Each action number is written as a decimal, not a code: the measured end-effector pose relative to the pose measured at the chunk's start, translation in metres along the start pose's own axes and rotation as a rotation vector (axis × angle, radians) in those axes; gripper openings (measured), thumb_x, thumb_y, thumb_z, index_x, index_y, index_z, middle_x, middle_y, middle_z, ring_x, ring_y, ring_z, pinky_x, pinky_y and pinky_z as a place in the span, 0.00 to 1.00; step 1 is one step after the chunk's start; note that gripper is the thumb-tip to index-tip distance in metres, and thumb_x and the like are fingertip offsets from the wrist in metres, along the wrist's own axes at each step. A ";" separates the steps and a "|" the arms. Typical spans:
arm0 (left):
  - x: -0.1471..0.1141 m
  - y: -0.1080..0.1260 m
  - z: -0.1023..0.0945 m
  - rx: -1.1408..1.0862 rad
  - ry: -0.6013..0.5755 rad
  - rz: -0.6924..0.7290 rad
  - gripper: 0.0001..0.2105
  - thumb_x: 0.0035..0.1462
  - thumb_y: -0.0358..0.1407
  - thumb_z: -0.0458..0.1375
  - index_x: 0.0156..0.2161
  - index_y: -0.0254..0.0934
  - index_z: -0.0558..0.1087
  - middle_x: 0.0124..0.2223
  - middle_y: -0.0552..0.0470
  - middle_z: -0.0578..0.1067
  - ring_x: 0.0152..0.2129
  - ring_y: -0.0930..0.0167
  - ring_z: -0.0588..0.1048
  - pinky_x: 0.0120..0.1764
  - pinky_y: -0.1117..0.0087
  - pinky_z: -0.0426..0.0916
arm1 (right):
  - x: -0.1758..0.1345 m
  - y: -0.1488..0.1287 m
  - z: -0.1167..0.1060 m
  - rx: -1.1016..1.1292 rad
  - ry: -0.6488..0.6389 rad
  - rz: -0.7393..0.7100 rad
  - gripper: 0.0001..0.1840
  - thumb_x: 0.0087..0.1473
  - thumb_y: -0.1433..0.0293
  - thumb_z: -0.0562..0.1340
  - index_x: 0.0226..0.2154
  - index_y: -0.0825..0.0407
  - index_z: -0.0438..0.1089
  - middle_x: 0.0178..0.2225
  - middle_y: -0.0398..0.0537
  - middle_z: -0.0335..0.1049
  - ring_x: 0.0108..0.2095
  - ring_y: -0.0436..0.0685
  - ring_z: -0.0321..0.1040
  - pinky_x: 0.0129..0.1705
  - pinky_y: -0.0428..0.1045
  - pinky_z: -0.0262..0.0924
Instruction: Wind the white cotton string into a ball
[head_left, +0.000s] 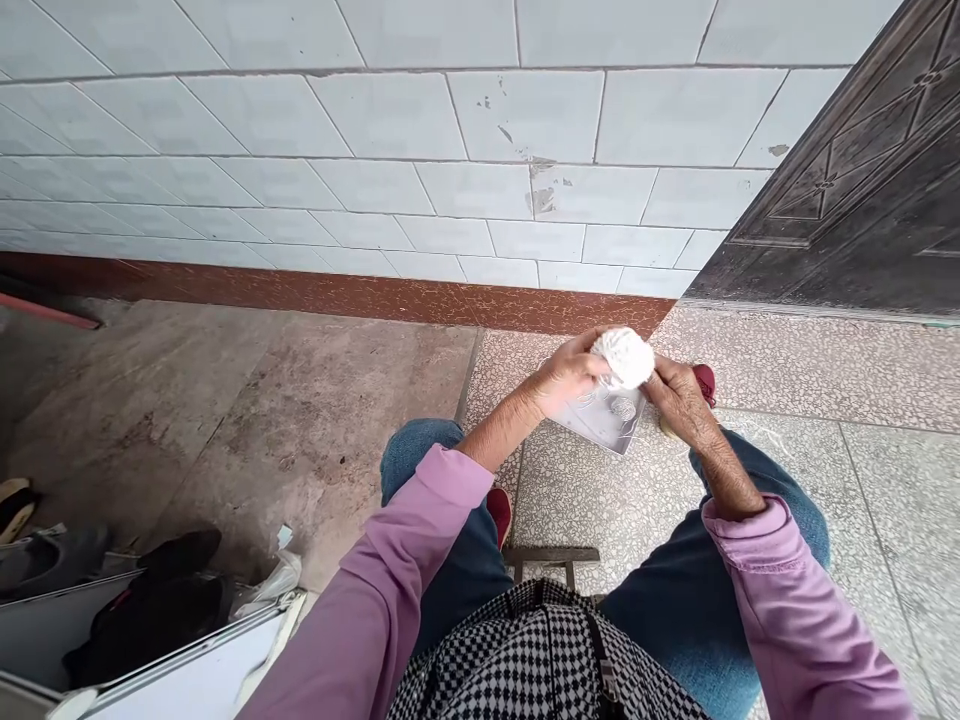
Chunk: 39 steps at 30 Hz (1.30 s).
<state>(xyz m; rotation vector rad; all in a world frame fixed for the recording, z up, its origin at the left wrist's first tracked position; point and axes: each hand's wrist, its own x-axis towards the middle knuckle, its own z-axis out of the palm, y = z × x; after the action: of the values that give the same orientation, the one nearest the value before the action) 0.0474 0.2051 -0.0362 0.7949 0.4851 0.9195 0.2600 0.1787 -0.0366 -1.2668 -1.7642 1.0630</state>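
Observation:
A round ball of white yarn (625, 358) is held up between my hands, above the floor and in front of my knees. My left hand (574, 372) grips it from the left, with the fingers wrapped round its side. On the other side, my right hand (681, 400) is closed, and its fingertips press together at the ball's right edge. Whether a strand runs between those fingertips is too small to tell. Below the ball is a shallow, see-through plastic tray (600, 432), partly hidden by the ball and my left hand.
A low wooden stool (551, 554) shows between my legs. Tiled wall (480, 190) rises ahead, with a dark carved door (847, 200) at the right. At the lower left are an open box (187, 670) with dark shoes (142, 610) and crumpled plastic (277, 582).

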 end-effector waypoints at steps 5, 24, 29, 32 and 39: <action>0.002 -0.001 -0.010 -0.002 0.131 0.065 0.23 0.43 0.40 0.75 0.45 0.39 0.78 0.43 0.47 0.82 0.44 0.61 0.80 0.50 0.56 0.74 | -0.003 0.001 0.010 -0.026 -0.099 0.024 0.33 0.69 0.38 0.57 0.33 0.50 0.72 0.23 0.41 0.59 0.24 0.52 0.53 0.28 0.50 0.49; 0.002 0.003 0.002 -0.050 0.330 0.218 0.23 0.41 0.37 0.76 0.45 0.39 0.80 0.41 0.50 0.80 0.44 0.63 0.79 0.52 0.60 0.72 | -0.005 -0.015 0.017 0.462 -0.305 0.158 0.25 0.66 0.48 0.64 0.29 0.51 0.73 0.15 0.31 0.47 0.16 0.45 0.39 0.21 0.46 0.36; 0.002 0.006 0.000 -0.094 0.340 0.235 0.21 0.43 0.38 0.75 0.44 0.41 0.79 0.42 0.50 0.80 0.45 0.64 0.79 0.49 0.62 0.72 | -0.006 -0.003 0.017 0.250 -0.181 0.092 0.33 0.69 0.40 0.60 0.43 0.54 0.80 0.20 0.41 0.68 0.19 0.50 0.60 0.23 0.47 0.56; 0.002 0.009 0.000 -0.114 0.340 0.250 0.24 0.44 0.37 0.75 0.48 0.42 0.79 0.45 0.49 0.80 0.49 0.61 0.79 0.53 0.59 0.72 | -0.003 0.007 0.014 0.056 -0.005 0.005 0.32 0.69 0.43 0.63 0.54 0.53 0.80 0.39 0.55 0.84 0.37 0.60 0.80 0.42 0.55 0.75; 0.000 0.006 0.001 -0.070 0.341 0.227 0.29 0.44 0.37 0.74 0.55 0.43 0.78 0.46 0.47 0.82 0.54 0.56 0.79 0.55 0.55 0.72 | -0.001 0.013 0.026 -0.242 0.325 -0.209 0.21 0.68 0.56 0.66 0.55 0.50 0.81 0.52 0.58 0.83 0.47 0.65 0.81 0.48 0.60 0.77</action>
<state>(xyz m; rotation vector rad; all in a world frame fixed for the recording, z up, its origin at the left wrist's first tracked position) 0.0449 0.2064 -0.0308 0.6387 0.6646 1.2865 0.2421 0.1743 -0.0597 -1.2811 -1.7588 0.5048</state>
